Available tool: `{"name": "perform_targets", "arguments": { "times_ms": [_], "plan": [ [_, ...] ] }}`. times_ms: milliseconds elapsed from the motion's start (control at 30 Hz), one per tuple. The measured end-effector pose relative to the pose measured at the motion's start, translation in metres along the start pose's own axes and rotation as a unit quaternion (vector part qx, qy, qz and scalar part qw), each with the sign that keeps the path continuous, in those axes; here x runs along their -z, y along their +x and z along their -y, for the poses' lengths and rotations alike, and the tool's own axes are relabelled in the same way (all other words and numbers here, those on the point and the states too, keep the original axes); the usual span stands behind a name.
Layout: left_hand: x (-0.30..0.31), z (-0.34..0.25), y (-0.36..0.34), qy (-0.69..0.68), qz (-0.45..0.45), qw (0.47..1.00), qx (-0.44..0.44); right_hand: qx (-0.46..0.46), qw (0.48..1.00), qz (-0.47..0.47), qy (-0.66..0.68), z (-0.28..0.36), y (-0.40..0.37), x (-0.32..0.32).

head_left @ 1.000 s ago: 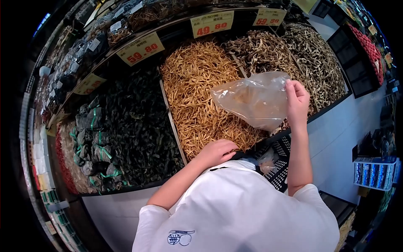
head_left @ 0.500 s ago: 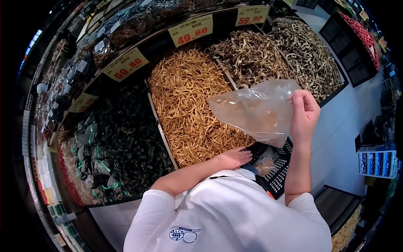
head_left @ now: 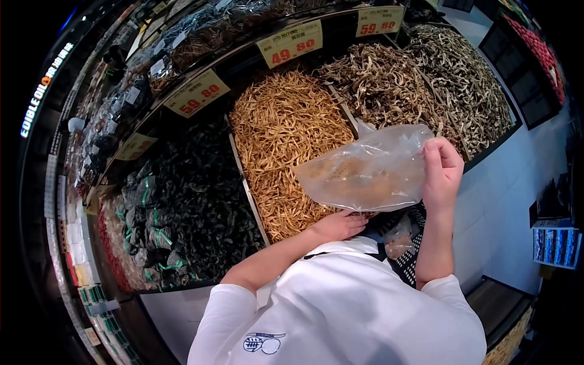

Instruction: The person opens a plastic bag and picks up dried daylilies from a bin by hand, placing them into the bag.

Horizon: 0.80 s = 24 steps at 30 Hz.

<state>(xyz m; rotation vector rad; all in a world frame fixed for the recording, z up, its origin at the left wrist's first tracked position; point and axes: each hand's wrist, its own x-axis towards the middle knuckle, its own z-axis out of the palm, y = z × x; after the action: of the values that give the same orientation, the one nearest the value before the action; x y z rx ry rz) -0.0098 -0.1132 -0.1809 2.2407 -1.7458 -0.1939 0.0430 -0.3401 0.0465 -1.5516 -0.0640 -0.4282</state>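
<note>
Pinched between the thumb and fingers of my right hand (head_left: pixel 443 173) is one corner of a clear plastic bag (head_left: pixel 371 173). Thin and crinkled, the bag spreads leftward over the front of a bin of golden dried daylily buds (head_left: pixel 286 134), which show through it; nothing can be made out inside. My left hand (head_left: pixel 342 225) rests palm down at that bin's front edge, just below the bag, with its fingers stretched out. A black perforated basket (head_left: pixel 409 261) sits between my body and right forearm, with a small clear bag (head_left: pixel 400 238) of something pale in it.
Left of the daylily buds is a bin of dark dried pieces (head_left: pixel 194 188) with green-tied bundles (head_left: pixel 149 219). Brown dried strips (head_left: pixel 383 85) and paler strips (head_left: pixel 459 79) fill bins at right. Price cards (head_left: pixel 292 44) line the back rail; tiled floor (head_left: pixel 505 182) lies rightward.
The view has shifted slightly, moving the bins rightward in frame. The bag has swung left and a little lower relative to the bins, spreading wider. Both hands keep nearly the same poses.
</note>
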Motion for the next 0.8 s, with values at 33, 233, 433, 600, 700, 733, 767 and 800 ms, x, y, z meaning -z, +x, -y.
{"name": "perform_targets", "arguments": {
  "times_ms": [33,233,433,600,700,733,767,800],
  "plan": [
    [0.0,0.002,0.0,0.003,0.003,1.0,-0.021,-0.006,1.0,0.003,-0.003,-0.002,0.001,0.001],
    [0.003,0.01,-0.002,0.007,-0.011,0.997,-0.077,-0.035,0.999,0.007,-0.008,-0.014,0.0,0.005],
    [-0.008,0.02,-0.007,-0.022,-0.016,0.996,-0.089,-0.07,0.997,0.015,0.005,-0.027,0.0,0.011],
    [-0.009,0.02,-0.006,-0.071,-0.032,0.994,-0.079,-0.052,0.998,0.031,-0.009,-0.03,0.0,0.008],
    [-0.009,0.017,-0.01,-0.048,-0.036,0.997,-0.055,-0.058,0.998,0.035,0.002,-0.029,-0.002,0.009],
    [-0.009,0.016,-0.011,-0.047,-0.036,0.997,-0.053,-0.058,0.998,0.037,0.003,-0.03,-0.003,0.009],
    [-0.008,0.015,-0.011,-0.028,-0.037,0.998,-0.044,-0.057,0.998,0.037,0.004,-0.031,-0.003,0.009],
    [-0.008,0.014,-0.012,-0.009,-0.039,0.999,-0.035,-0.055,0.998,0.038,0.005,-0.032,-0.003,0.009]
  ]
}}
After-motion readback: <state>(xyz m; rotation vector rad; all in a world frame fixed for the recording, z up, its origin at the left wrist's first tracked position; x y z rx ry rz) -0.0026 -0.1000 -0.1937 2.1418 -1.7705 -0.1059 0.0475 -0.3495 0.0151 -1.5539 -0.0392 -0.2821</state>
